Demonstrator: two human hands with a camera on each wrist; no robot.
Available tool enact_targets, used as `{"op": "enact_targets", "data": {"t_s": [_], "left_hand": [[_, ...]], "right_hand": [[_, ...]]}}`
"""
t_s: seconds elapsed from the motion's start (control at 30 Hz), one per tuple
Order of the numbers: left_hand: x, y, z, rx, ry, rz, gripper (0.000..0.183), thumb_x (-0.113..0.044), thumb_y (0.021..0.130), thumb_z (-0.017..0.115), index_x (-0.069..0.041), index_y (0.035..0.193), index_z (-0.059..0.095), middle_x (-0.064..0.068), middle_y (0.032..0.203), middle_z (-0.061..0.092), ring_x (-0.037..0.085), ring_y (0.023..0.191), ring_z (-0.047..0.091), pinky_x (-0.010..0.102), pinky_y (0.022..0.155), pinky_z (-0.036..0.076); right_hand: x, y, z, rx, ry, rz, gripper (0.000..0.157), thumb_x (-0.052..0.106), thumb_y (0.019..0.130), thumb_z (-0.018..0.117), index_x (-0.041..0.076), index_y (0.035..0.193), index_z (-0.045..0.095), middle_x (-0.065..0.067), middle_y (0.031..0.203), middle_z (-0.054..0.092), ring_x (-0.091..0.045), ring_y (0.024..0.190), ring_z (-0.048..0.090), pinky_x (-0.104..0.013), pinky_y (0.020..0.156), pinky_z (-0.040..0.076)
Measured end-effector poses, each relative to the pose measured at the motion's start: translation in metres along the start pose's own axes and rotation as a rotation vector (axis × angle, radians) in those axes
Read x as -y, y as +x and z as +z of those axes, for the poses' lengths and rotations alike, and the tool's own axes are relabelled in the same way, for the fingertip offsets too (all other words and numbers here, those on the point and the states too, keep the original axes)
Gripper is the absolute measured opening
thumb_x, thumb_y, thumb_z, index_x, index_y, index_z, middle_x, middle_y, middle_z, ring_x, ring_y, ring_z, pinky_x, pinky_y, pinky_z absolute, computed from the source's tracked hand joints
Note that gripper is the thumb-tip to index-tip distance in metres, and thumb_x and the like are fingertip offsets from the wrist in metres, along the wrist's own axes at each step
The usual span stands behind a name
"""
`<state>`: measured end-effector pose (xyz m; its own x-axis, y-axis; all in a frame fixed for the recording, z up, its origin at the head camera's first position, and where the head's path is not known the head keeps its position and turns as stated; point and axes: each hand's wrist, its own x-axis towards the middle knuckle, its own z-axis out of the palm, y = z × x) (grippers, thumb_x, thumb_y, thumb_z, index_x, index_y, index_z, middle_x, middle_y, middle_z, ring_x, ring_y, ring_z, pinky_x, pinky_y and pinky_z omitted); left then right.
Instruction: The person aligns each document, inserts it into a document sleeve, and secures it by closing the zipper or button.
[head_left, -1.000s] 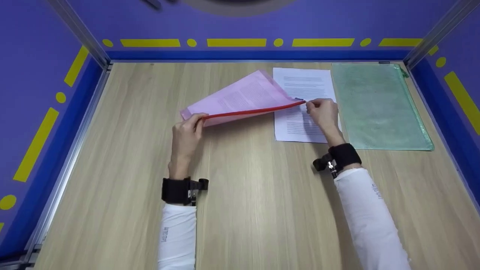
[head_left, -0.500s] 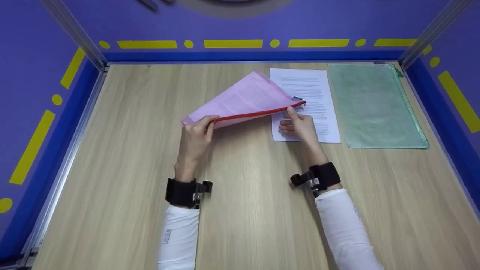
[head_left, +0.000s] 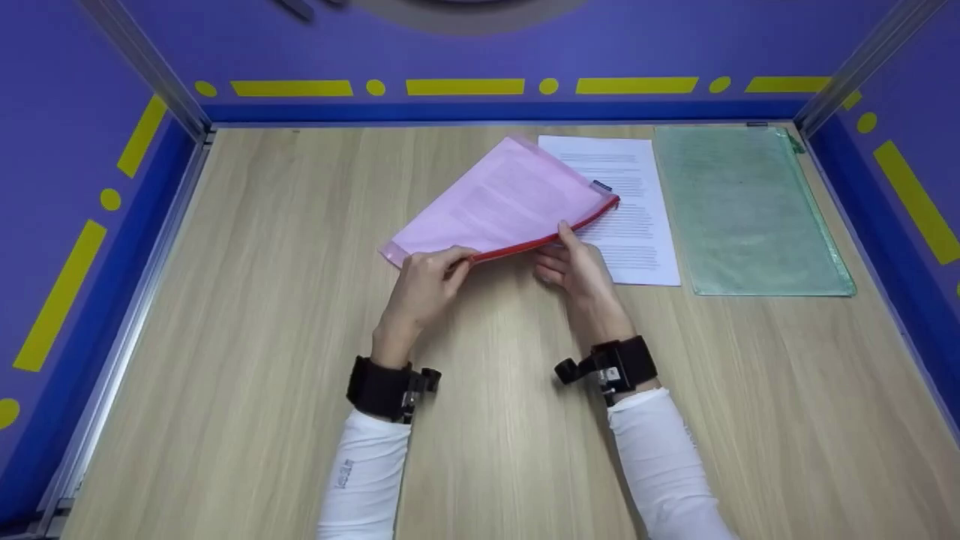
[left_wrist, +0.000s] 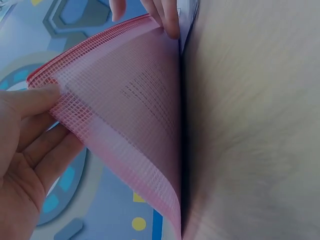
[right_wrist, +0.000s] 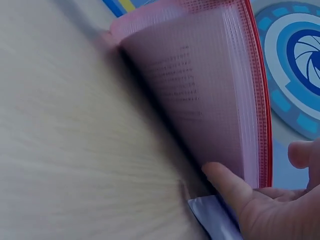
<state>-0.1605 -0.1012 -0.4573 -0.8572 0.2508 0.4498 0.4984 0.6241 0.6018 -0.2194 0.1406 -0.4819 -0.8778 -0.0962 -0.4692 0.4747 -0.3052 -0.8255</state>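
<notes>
A pink mesh zipper pouch point(head_left: 502, 187) with a red zipper point(head_left: 517, 247) is tilted up off the table along its zipped edge. Printed paper shows through its mesh. My left hand point(head_left: 427, 289) pinches the zipped edge near its left end, with the thumb point(left_wrist: 40, 97) against the mesh in the left wrist view. My right hand point(head_left: 581, 266) holds the same edge toward its right end, thumb over the zipper and fingers on the underside. In the right wrist view one finger point(right_wrist: 227, 185) lies along the mesh. The zipper's pull hangs at the right corner.
White printed paper point(head_left: 637, 225) lies on the wooden table point(head_left: 495, 420), partly behind the pouch. A green mesh zipper pouch point(head_left: 757, 217) lies flat at the back right. Blue-purple panels point(head_left: 480, 52) border the table at the back and sides.
My right hand has left the zipper's right end and moved left to hold the edge. My left hand has moved right and nearer, and the pouch's front edge has come nearer with it.
</notes>
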Motion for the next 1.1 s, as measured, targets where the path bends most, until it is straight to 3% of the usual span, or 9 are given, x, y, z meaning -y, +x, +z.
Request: {"op": "enact_targets", "data": {"t_s": [0.13,0.23,0.37,0.5,0.73,0.9,1.1], "left_hand": [[-0.002,-0.001,0.008,0.076,-0.027,0.006,0.016,-0.002,0.092,0.064,-0.005,0.103,0.076,0.008,0.095,0.078,0.018,0.084,0.073,0.034,0.077,0.06],[-0.005,-0.002,0.012,0.164,-0.025,0.004,0.019,-0.002,0.09,0.065,-0.007,0.105,0.077,0.007,0.099,0.078,0.018,0.087,0.073,0.033,0.079,0.059],[-0.011,-0.002,0.021,0.282,-0.013,0.01,0.023,-0.003,0.089,0.067,-0.01,0.11,0.077,0.006,0.104,0.078,0.017,0.087,0.073,0.033,0.079,0.059],[-0.016,-0.002,0.029,0.342,0.017,0.025,0.024,-0.006,0.09,0.068,-0.011,0.113,0.076,0.005,0.106,0.078,0.018,0.089,0.074,0.033,0.081,0.059],[-0.015,-0.002,0.029,0.361,-0.006,-0.048,0.032,-0.021,0.092,0.071,-0.005,0.119,0.071,0.011,0.113,0.075,0.024,0.096,0.074,0.037,0.088,0.058],[0.001,-0.001,0.013,0.296,-0.015,-0.195,0.035,-0.027,0.096,0.066,-0.006,0.123,0.069,0.011,0.122,0.072,0.026,0.117,0.068,0.039,0.103,0.052],[0.028,-0.004,-0.003,0.195,0.0,-0.384,0.043,-0.029,0.098,0.062,-0.006,0.134,0.061,0.014,0.137,0.063,0.031,0.13,0.058,0.043,0.112,0.044]], "right_hand": [[-0.004,0.004,-0.001,0.1,0.116,0.018,0.065,0.034,0.106,0.042,-0.002,0.155,0.019,-0.029,0.159,0.028,-0.038,0.148,0.032,-0.044,0.12,0.033],[-0.008,0.008,0.002,0.133,0.146,0.023,0.06,0.032,0.106,0.041,-0.002,0.153,0.024,-0.026,0.157,0.033,-0.034,0.146,0.036,-0.039,0.118,0.038],[-0.014,0.011,0.01,0.062,0.112,0.031,0.048,0.025,0.104,0.049,-0.001,0.142,0.038,-0.02,0.132,0.057,-0.026,0.12,0.059,-0.032,0.095,0.053],[-0.02,0.012,0.017,-0.043,0.043,0.025,0.043,0.012,0.099,0.054,0.0,0.138,0.041,-0.013,0.12,0.061,-0.019,0.106,0.064,-0.029,0.089,0.056],[-0.025,0.013,0.014,-0.132,-0.016,-0.062,0.053,-0.004,0.091,0.046,-0.001,0.144,0.038,-0.014,0.132,0.053,-0.021,0.115,0.054,-0.031,0.101,0.047],[-0.025,0.013,0.009,-0.189,-0.029,-0.075,0.054,-0.005,0.091,0.048,-0.001,0.143,0.038,-0.008,0.119,0.052,-0.02,0.105,0.052,-0.031,0.098,0.046],[-0.019,0.01,0.006,-0.144,-0.023,-0.091,0.056,-0.004,0.093,0.048,0.005,0.147,0.038,-0.007,0.12,0.054,-0.019,0.105,0.056,-0.031,0.093,0.048]]}}
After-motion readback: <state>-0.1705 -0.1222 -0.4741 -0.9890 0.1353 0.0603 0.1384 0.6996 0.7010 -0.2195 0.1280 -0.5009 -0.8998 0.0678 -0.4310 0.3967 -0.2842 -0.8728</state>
